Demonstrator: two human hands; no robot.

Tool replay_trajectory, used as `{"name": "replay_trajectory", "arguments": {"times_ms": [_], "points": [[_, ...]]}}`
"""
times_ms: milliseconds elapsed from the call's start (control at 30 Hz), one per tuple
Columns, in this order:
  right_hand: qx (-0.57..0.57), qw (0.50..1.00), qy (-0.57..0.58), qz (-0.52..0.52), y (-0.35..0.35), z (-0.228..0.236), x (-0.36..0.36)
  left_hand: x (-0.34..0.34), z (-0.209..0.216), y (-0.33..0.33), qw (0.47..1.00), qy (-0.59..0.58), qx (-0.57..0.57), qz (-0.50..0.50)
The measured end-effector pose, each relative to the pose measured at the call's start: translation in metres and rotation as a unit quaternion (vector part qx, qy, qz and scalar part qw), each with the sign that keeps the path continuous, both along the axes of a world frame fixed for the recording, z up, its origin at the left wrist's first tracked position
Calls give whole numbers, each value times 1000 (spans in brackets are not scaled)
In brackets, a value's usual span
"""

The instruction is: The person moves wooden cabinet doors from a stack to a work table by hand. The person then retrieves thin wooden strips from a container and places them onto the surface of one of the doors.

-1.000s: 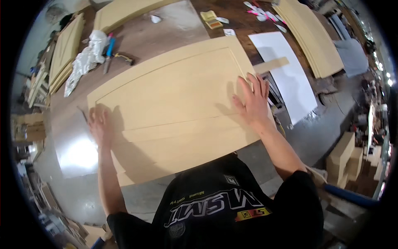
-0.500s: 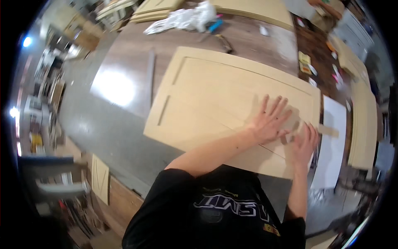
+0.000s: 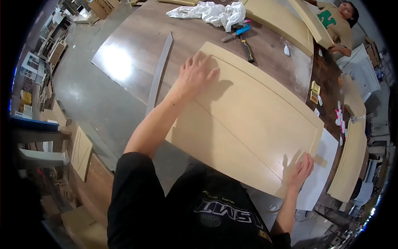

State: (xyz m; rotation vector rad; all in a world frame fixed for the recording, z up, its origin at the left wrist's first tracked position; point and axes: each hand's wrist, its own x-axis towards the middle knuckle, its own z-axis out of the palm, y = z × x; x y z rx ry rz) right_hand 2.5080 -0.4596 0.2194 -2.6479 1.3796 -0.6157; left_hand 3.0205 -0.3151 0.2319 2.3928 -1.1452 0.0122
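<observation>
A large beige panel (image 3: pixel 253 120) with a grooved border and a thin line across its face lies at a slant on the table before me. My left hand (image 3: pixel 197 76) rests on its far left part, fingers spread and slightly bent. At the panel's near right edge is my right hand (image 3: pixel 299 172), its fingers stretched along the rim and not closed round it. Left of the panel lies a long grey strip (image 3: pixel 159 72). Beyond its far edge are a tool with a yellow-and-black handle (image 3: pixel 247 50) and a blue-handled tool (image 3: pixel 242 30).
White crumpled plastic (image 3: pixel 219 13) lies at the back, beside stacked beige panels (image 3: pixel 275 20). A white sheet (image 3: pixel 319 182) sits under the panel's right side. Small white bottles (image 3: pixel 287 50) stand about. At the far right, a person (image 3: pixel 336 25) holds a long beige board (image 3: pixel 315 25).
My left hand has moved from the panel's right side to its far left part. My right hand stays near the right edge. The view has shifted, and the person with the board shows more.
</observation>
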Motion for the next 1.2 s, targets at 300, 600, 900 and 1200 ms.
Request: {"name": "replay_trajectory", "arguments": {"times_ms": [300,600,900,1200], "points": [[-29,999,7,-31,12,10,-3,-11,8,-1,998,43,-31,21],[78,988,-49,-124,21,14,-51,40,-30,82,898,431,-61,-61],[350,910,-194,-109,21,22,-84,-4,23,67,896,443,-16,6],[412,867,-271,-74,25,28,-78,-8,29,71,899,437,-19,-8]]}}
